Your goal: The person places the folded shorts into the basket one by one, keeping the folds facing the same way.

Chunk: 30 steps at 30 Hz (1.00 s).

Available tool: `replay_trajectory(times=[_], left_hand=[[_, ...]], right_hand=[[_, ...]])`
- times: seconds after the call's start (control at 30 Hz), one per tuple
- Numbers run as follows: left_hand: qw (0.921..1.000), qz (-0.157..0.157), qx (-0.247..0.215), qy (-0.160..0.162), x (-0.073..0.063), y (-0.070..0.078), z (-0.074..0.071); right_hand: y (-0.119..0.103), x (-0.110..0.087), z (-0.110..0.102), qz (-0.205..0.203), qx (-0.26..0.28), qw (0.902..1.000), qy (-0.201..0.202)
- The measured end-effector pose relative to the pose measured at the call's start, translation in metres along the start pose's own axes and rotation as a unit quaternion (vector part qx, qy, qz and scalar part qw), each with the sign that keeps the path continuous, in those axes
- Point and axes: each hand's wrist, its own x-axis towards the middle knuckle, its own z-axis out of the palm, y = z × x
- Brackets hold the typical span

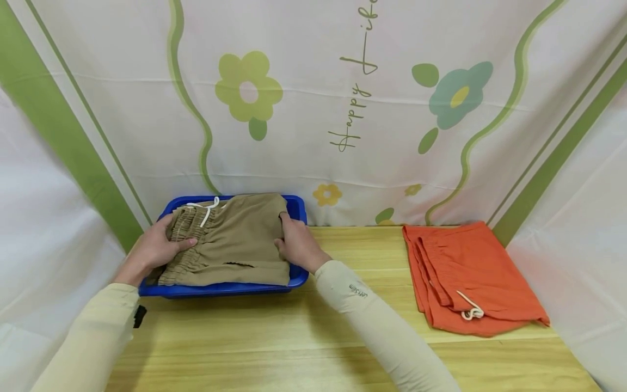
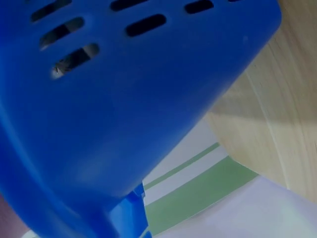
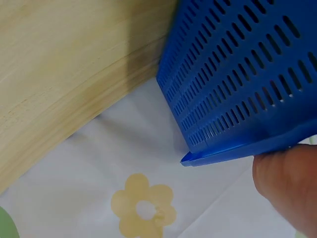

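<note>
Folded khaki shorts (image 1: 247, 231) with a gathered waistband and white drawstring lie flat in a blue slotted basket (image 1: 220, 290). My left hand (image 1: 153, 247) grips the waistband side, thumb on top and fingers hidden beyond the edge. On the opposite side, my right hand (image 1: 299, 244) pinches the folded edge just inside the rim. The left wrist view is mostly the basket's outer wall (image 2: 124, 99). In the right wrist view, part of the right hand (image 3: 290, 183) shows beside the rim, below the slotted wall (image 3: 223, 74).
Folded orange shorts (image 1: 482, 277) with a pale drawstring lie at the right of the wooden table (image 1: 235, 343). A white curtain (image 1: 303, 141) printed with flowers hangs right behind the basket, and white cloth closes both sides.
</note>
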Motion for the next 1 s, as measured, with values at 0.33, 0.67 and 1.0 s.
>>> replay_trajectory(times=[0.33, 0.67, 1.0], left_hand=[[0.9994, 0.002, 0.029, 0.019, 0.002, -0.003, 0.004], [0.9986, 0.024, 0.042, 0.022, 0.003, -0.004, 0.007], [0.9978, 0.006, 0.065, 0.015, 0.003, -0.002, 0.008]], right_hand=[[0.003, -0.003, 0.009, -0.037, -0.029, 0.9985, 0.030], [0.002, -0.003, 0.012, -0.043, -0.060, 0.9967, 0.036], [0.001, -0.005, 0.014, -0.037, -0.067, 0.9950, 0.064]])
